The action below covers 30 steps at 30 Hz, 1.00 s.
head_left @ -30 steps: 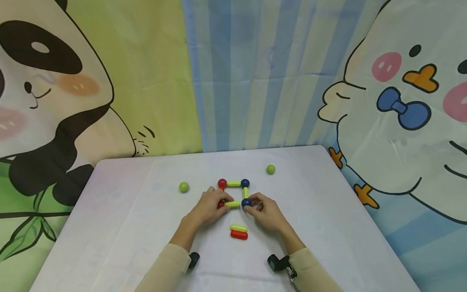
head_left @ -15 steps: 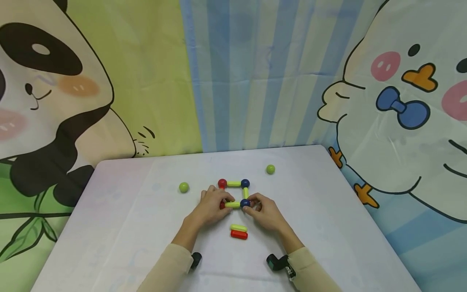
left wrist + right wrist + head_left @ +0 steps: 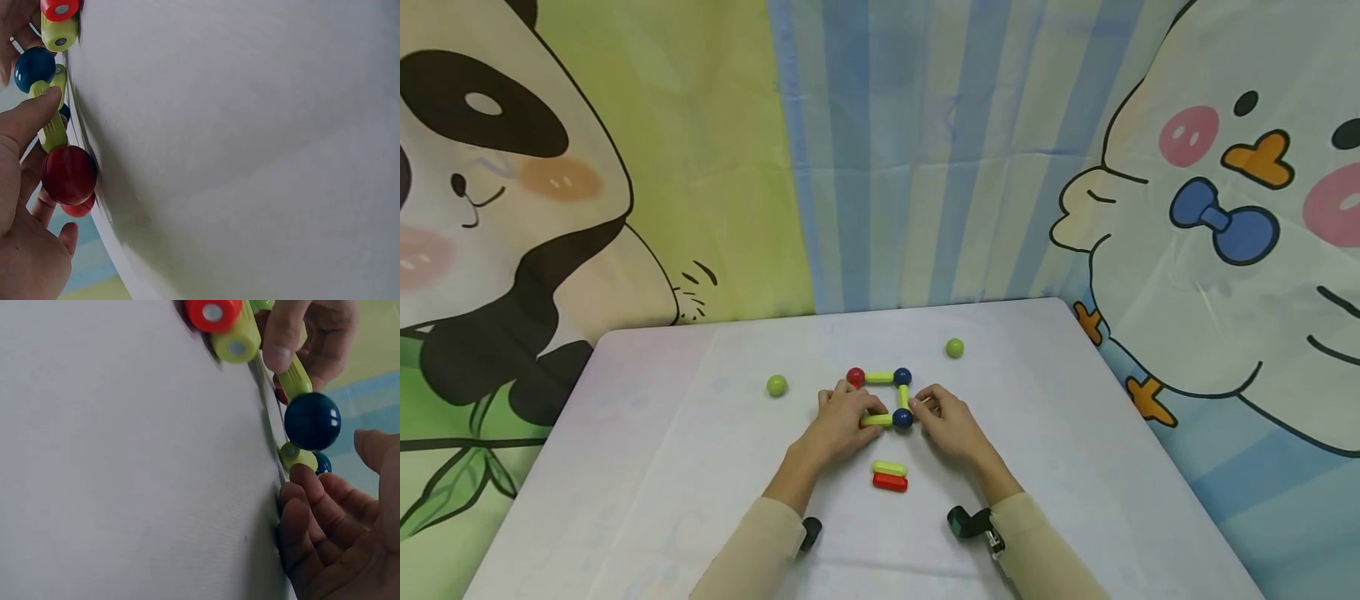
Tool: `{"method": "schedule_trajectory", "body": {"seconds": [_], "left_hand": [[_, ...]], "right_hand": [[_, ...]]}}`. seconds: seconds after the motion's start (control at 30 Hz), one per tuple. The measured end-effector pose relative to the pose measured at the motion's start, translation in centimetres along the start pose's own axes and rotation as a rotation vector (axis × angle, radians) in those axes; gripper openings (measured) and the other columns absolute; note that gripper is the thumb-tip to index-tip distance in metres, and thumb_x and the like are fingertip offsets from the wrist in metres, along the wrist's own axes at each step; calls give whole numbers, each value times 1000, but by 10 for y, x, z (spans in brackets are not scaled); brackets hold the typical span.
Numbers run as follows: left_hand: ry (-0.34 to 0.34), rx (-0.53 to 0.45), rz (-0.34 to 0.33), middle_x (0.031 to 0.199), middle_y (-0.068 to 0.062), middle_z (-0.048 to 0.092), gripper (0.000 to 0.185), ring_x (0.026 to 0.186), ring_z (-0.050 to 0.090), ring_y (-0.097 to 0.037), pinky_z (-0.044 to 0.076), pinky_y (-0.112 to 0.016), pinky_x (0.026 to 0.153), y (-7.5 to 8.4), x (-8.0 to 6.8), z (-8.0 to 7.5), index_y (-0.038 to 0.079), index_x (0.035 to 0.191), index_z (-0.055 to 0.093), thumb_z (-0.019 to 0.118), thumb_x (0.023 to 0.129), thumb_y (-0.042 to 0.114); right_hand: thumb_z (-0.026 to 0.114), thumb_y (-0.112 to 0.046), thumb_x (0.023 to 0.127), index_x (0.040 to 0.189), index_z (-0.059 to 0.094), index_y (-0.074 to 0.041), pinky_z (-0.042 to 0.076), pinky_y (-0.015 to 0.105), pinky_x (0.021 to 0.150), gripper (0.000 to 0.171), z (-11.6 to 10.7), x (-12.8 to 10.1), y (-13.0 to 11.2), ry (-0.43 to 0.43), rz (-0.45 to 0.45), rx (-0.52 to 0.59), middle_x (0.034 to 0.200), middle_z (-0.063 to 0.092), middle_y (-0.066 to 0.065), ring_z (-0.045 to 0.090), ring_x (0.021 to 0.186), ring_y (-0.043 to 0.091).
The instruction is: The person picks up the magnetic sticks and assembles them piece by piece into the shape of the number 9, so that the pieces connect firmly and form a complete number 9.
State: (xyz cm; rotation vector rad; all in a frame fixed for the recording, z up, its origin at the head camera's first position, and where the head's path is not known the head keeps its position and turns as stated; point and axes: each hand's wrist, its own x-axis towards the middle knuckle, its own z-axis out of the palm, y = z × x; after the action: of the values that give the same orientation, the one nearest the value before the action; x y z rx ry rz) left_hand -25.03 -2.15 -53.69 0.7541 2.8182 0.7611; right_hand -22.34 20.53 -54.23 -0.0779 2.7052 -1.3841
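Observation:
A square frame of magnetic rods and balls lies mid-table. My left hand [image 3: 842, 421] pinches its near yellow-green rod [image 3: 877, 420] between thumb and fingers. A blue ball [image 3: 902, 418] joins this rod at its right end; a red ball [image 3: 69, 175] at its left end shows in the left wrist view. Beside the blue ball is my right hand [image 3: 951, 425], its thumb apart from the ball and its fingers slightly bent, holding nothing. The far side has a red ball [image 3: 856, 377], a yellow-green rod [image 3: 880, 377] and another blue ball [image 3: 902, 377]. My left hand hides most of the left side.
Nearer the front lie a loose yellow-green rod [image 3: 889, 468] and a red rod [image 3: 890, 482], side by side. One green ball [image 3: 777, 385] rests left of the frame, another green ball [image 3: 954, 347] at back right. A printed curtain [image 3: 887, 167] hangs behind the white table [image 3: 662, 467].
The near blue ball has moved left and now meets the near rod's end, closing the gap there. My right thumb and fingers have let go of that ball.

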Motion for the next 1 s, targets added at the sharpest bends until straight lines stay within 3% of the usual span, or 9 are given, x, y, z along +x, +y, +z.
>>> {"method": "schedule_trajectory", "body": {"seconds": [0.3,0.5,0.77,1.0], "left_hand": [[1,-38,-7,99,12,64,20,107,44,-18,28,-48,95,-3,-2,-3,30,110,74,80,91,32],[-4,-65,1,98,12,63,18,106,44,-17,27,-46,93,-5,-5,-3,31,107,73,80,90,31],[7,-54,21,98,12,65,18,105,45,-16,28,-46,93,-6,-8,-2,30,106,74,81,90,30],[5,-63,29,97,9,66,18,103,44,-16,27,-45,91,-7,-7,-1,28,107,75,81,89,30]], "right_hand": [[60,-40,103,104,68,-10,45,29,58,31,1,21,-5,12,87,-96,79,69,-1,56,62,14],[69,-39,98,97,69,-8,47,28,52,31,4,27,-10,8,123,-93,71,67,0,58,53,15],[69,-35,94,87,73,-9,41,27,59,27,10,36,-13,63,80,-158,66,62,-1,54,63,14],[67,-38,95,86,74,-10,39,27,57,30,12,40,-13,67,126,-110,65,60,-2,52,61,14]]}}
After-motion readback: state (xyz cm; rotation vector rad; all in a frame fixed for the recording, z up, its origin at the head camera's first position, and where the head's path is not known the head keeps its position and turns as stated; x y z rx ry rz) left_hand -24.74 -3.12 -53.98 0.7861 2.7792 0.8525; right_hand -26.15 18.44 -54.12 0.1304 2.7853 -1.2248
